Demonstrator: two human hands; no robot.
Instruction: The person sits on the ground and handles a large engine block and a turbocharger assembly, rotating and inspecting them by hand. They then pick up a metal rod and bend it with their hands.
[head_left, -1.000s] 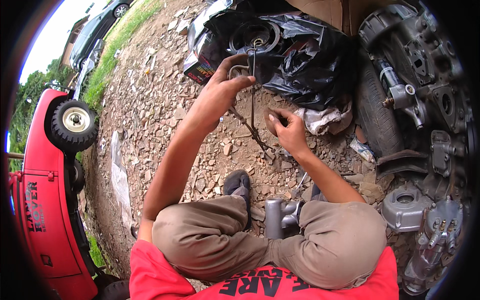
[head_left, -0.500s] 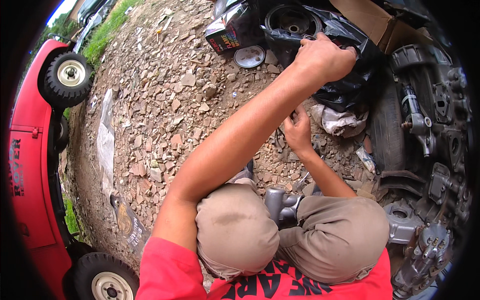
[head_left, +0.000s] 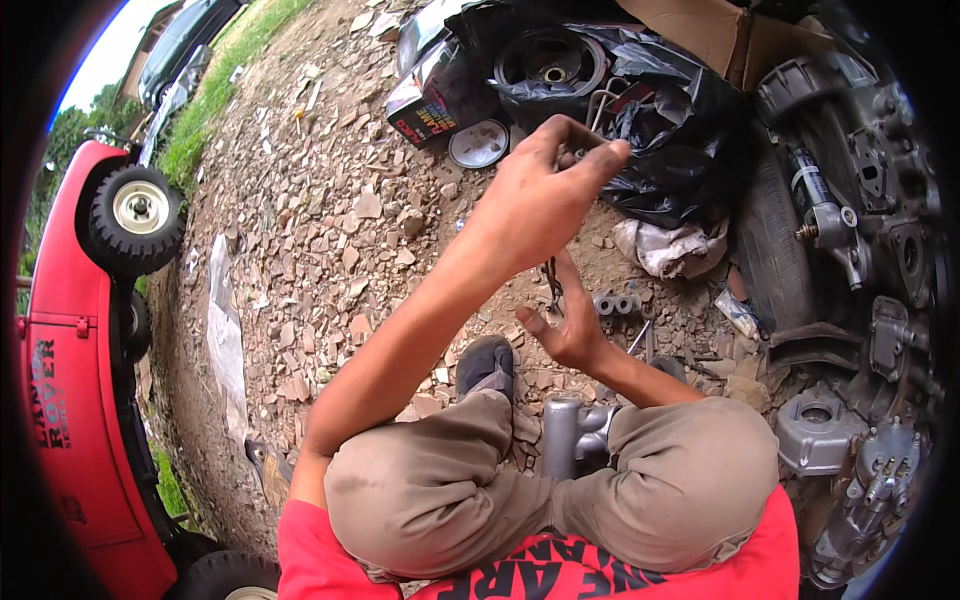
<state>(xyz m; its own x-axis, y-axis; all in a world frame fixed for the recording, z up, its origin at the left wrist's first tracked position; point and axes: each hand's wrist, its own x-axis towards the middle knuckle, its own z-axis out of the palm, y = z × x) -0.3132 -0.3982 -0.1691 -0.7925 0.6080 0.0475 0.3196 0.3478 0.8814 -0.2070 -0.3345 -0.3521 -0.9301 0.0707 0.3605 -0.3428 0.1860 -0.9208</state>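
Note:
My left hand (head_left: 535,200) is raised over the stony ground, its fingers and thumb curled round a small grey metal part (head_left: 570,158) whose kind I cannot make out. Below it, my right hand (head_left: 572,328) has its thumb spread wide from the fingers; the left wrist partly hides its fingertips. A thin dark piece (head_left: 552,285) shows beside the right fingers. On the ground next to that hand lies a small grey metal part with two round openings (head_left: 615,303). Between my knees stands a silver metal casting with a cylindrical body (head_left: 562,435).
Ahead lie a black plastic bag (head_left: 680,160), a dark pulley-like wheel (head_left: 552,75), a printed box (head_left: 435,110) and a round lid (head_left: 478,144). A tyre (head_left: 775,240) and several engine parts, among them a grey housing (head_left: 815,430), line the right. A red vehicle (head_left: 85,400) stands left.
My left hand has drawn back from the wheel and bag toward me, a small metal part now visible in it. The right hand has moved nearer me and its thumb has spread.

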